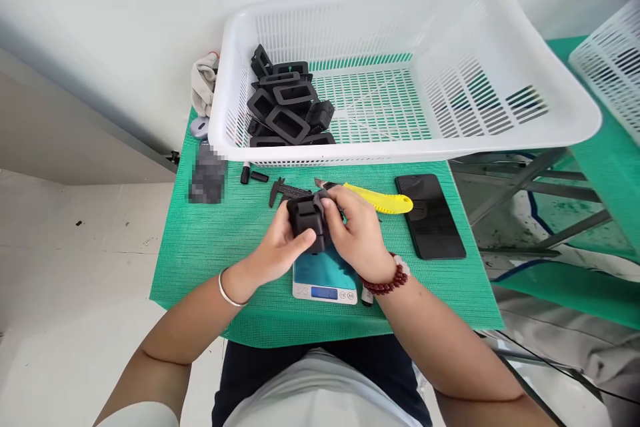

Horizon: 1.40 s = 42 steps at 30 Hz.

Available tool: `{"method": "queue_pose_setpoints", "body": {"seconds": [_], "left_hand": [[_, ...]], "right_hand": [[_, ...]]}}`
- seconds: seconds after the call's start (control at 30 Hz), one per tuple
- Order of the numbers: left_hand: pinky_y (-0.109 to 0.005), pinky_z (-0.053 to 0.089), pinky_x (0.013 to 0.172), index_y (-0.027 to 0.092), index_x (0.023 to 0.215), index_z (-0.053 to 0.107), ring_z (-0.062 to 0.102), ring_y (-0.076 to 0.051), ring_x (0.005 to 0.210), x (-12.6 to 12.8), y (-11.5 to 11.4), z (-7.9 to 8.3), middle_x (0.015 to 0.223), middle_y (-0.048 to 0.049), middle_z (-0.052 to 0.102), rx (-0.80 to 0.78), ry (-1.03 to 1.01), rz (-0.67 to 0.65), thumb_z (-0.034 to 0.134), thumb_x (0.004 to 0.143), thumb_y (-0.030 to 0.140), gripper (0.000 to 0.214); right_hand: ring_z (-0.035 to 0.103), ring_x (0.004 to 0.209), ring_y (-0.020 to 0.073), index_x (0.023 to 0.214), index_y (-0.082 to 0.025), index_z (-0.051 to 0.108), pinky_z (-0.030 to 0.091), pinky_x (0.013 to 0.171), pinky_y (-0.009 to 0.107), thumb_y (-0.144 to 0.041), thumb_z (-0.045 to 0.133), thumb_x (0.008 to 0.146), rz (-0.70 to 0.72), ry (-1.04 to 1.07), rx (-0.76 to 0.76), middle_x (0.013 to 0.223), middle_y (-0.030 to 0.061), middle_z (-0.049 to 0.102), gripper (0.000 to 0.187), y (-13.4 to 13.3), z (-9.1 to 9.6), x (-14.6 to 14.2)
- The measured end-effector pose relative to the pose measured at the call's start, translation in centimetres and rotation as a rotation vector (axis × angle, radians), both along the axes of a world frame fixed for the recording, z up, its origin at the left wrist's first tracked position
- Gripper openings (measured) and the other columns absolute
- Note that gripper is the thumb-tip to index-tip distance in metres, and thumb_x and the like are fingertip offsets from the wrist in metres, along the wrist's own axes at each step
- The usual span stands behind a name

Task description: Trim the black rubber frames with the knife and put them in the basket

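From the head view, you hold a black rubber frame part [306, 219] between both hands just above the small digital scale [325, 277] on the green mat [210, 247]. Your left hand [280, 250] wraps closed around its near side, thumb on top; your right hand [357, 230] pinches its far edge with curled fingers. This looks like the inspecting or trimming step. Next calls for a steady grip while you turn the part. The yellow utility knife [383, 200] and caliper [285, 191] lie just beyond, a phone [430, 215] to the right, and more black parts [287, 107] sit heaped in the white basket [500, 127].
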State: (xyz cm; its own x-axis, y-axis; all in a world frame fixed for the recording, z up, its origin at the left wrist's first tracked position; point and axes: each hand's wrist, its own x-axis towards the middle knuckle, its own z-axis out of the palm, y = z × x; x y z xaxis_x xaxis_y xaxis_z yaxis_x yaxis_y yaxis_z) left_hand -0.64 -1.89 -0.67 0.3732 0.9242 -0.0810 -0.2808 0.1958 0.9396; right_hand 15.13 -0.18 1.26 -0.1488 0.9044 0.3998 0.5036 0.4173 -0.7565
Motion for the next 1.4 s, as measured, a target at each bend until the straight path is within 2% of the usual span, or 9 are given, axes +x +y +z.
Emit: {"method": "queue_pose_setpoints", "body": {"seconds": [0.07,0.23,0.43,0.73,0.87,0.93,1.03,1.13,1.4], "left_hand": [[-0.035,0.051,0.088,0.023,0.119,0.051,0.057,-0.023,0.109,-0.1,-0.1,0.1,0.115,-0.0073,0.060,-0.005,0.008,0.016,0.066,0.081,0.045,0.047],[-0.034,0.050,0.090,0.024,0.115,0.053,0.059,-0.022,0.109,-0.6,0.7,1.0,0.115,-0.0063,0.061,0.018,-0.055,0.217,0.066,0.080,0.048,0.045],[-0.037,0.049,0.093,0.025,0.121,0.048,0.058,-0.022,0.112,-0.1,0.9,0.8,0.117,-0.0060,0.061,-0.019,-0.082,0.130,0.064,0.082,0.048,0.048],[-0.036,0.048,0.095,0.025,0.122,0.049,0.055,-0.022,0.113,-0.4,0.7,0.3,0.117,-0.0055,0.059,0.017,-0.022,0.084,0.063,0.084,0.044,0.045],[-0.035,0.054,0.083,0.023,0.119,0.051,0.061,-0.022,0.105,-0.6,0.4,0.3,0.114,-0.0076,0.061,-0.015,-0.042,-0.061,0.065,0.082,0.043,0.044],[-0.034,0.056,0.078,0.023,0.119,0.050,0.063,-0.023,0.100,-0.7,0.4,0.7,0.112,-0.0080,0.061,-0.034,-0.064,-0.071,0.066,0.081,0.044,0.046],[-0.034,0.056,0.080,0.024,0.119,0.049,0.062,-0.022,0.103,-1.2,0.9,1.4,0.113,-0.0073,0.061,-0.020,-0.108,0.078,0.066,0.080,0.048,0.049],[-0.034,0.055,0.082,0.023,0.114,0.048,0.062,-0.022,0.105,-1.6,1.3,1.8,0.110,-0.0064,0.062,-0.024,-0.102,0.160,0.068,0.078,0.049,0.048],[-0.033,0.056,0.078,0.025,0.112,0.048,0.064,-0.019,0.096,-2.0,1.5,1.0,0.104,-0.0048,0.062,0.084,-0.048,0.156,0.066,0.079,0.048,0.044]], "right_hand": [[0.054,0.069,0.0169,0.080,-0.022,0.049,0.043,0.065,0.032,-0.023,0.041,0.094,0.001,-0.003,0.000,0.075,0.0023,0.057,0.016,0.0,0.1,-0.1],[0.050,0.067,0.0156,0.078,-0.021,0.047,0.041,0.062,0.029,-0.018,0.043,0.092,0.130,-0.049,-0.023,0.073,0.0020,0.053,0.015,-0.3,0.2,-0.6],[0.048,0.062,0.0135,0.070,-0.021,0.046,0.038,0.059,0.027,-0.015,0.048,0.087,0.109,-0.047,-0.012,0.066,-0.0002,0.051,0.018,0.0,0.0,0.0],[0.051,0.063,0.0152,0.068,-0.021,0.049,0.040,0.059,0.029,-0.015,0.050,0.085,-0.006,-0.067,0.090,0.064,0.0012,0.055,0.017,-0.2,0.0,-0.3],[0.049,0.062,0.0155,0.067,-0.021,0.049,0.037,0.059,0.030,-0.020,0.050,0.085,-0.237,-0.093,0.064,0.064,0.0015,0.054,0.018,0.6,0.1,0.9],[0.044,0.058,0.0138,0.064,-0.021,0.046,0.033,0.056,0.028,-0.026,0.049,0.088,-0.332,-0.063,-0.018,0.060,-0.0002,0.049,0.025,1.1,0.2,1.9],[0.042,0.056,0.0118,0.064,-0.020,0.046,0.032,0.055,0.027,-0.035,0.046,0.093,-0.228,0.069,-0.156,0.059,-0.0016,0.046,0.033,1.4,0.3,2.7],[0.044,0.060,0.0120,0.069,-0.020,0.050,0.035,0.057,0.026,-0.040,0.043,0.095,-0.087,0.161,-0.196,0.063,-0.0012,0.048,0.033,1.3,0.3,2.7],[0.042,0.060,0.0124,0.065,-0.021,0.042,0.034,0.057,0.027,-0.048,0.041,0.095,0.007,0.168,-0.254,0.063,-0.0013,0.045,0.040,1.1,0.0,2.0]]}}
